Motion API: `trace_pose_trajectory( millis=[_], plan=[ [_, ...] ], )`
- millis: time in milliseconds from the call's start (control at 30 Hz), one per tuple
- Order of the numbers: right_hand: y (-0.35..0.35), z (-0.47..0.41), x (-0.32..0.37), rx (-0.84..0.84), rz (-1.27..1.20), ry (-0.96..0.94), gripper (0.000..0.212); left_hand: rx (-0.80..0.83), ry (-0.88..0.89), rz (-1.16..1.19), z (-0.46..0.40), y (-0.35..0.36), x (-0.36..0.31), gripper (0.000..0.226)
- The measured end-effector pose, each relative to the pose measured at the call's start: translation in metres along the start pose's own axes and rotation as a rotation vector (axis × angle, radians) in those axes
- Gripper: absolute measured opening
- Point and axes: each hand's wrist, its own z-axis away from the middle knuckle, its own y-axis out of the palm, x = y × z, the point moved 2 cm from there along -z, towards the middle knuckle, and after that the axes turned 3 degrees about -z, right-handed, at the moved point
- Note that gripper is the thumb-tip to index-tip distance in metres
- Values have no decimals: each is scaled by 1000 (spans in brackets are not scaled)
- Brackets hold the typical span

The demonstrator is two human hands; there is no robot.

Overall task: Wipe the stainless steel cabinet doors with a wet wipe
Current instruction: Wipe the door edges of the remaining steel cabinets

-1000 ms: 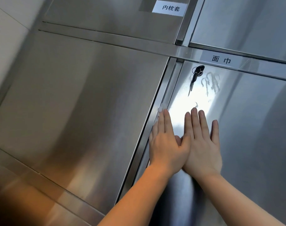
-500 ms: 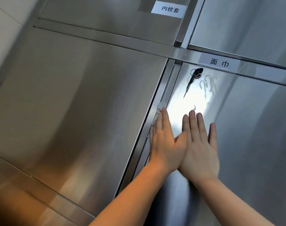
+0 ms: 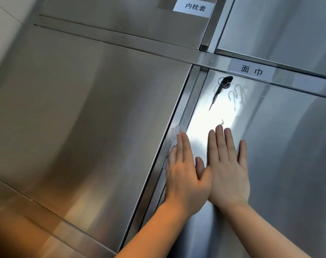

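A person's left hand [image 3: 184, 175], fingers flat, presses the wet wipe [image 3: 174, 135] along the door [image 3: 288, 164] edge below the key [image 3: 220, 88] while the open right hand [image 3: 229, 170] braces beside it; firm, overlapping strokes likely clean best.

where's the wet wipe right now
In the head view the wet wipe is pressed flat under the left hand on the vertical strip between the two lower cabinet doors, poking out past the fingers.
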Motion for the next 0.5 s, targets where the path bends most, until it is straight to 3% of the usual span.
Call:
trace_pose_trajectory(
  millis=[167,500],
  plan=[
    [0,0,0,-2,5,-11,72,-107,40,-90,-4,0,6,79],
    [-1,0,1,10,2,10,70,-56,91,-2,21,5,9,81]
  ],
)
